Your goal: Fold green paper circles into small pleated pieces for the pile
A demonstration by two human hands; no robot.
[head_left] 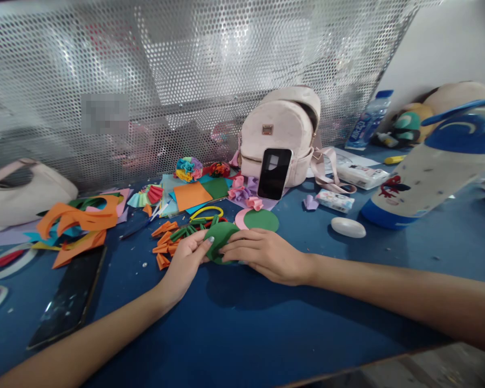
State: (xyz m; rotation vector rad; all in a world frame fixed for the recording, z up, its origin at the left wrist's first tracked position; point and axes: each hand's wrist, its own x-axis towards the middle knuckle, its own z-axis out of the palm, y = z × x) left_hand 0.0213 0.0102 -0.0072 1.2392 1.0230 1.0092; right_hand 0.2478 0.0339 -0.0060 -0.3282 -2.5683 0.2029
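A green paper disc (223, 237) is held between both hands above the blue table (226, 328). My left hand (187, 260) pinches its left side, with the thumb on top. My right hand (269, 254) closes on its right side, fingers lying over the paper. Just behind my right hand, a second green circle (262, 220) overlaps a pink one (240, 218) on the table. Orange folded paper pieces (164, 245) and green folded pieces (188, 230) lie beside my left hand, close to yellow-handled scissors (207, 212).
A phone (275, 172) leans on a pale backpack (277, 126) at the back. Another phone (70, 293), orange paper scraps (78, 215) and tape rolls (10, 261) are at left. A large bottle (424, 172) and a white oval object (348, 227) stand or lie at right.
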